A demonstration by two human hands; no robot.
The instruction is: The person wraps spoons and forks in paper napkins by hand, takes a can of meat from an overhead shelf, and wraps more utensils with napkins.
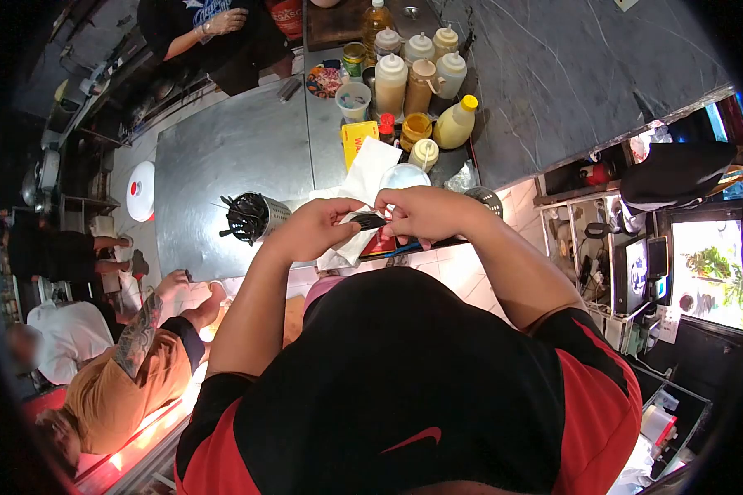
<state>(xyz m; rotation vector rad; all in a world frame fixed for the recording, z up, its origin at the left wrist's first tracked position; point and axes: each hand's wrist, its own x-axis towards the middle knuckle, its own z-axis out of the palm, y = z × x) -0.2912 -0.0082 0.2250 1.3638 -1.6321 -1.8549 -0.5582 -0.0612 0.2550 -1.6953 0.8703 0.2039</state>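
In front of my chest, both hands work at a white paper napkin (357, 246) with black cutlery (370, 221) lying in it. My left hand (318, 229) pinches the napkin and the cutlery from the left, thumb on top. From the right, my right hand (425, 213) grips the other end with curled fingers. The exact kind of cutlery is partly hidden by my fingers. Beside my left hand, a perforated metal holder (277, 214) lies tilted, full of black-handled utensils (246, 218). More white napkins (373, 165) lie just beyond my hands.
Squeeze bottles (390, 87), a yellow-capped bottle (456, 124) and a yellow box (358, 139) crowd a tray beyond my hands. The steel table (223, 157) stretches left. A person (215, 33) stands across it; others (132, 363) are at lower left. A marble counter (570, 74) rises at right.
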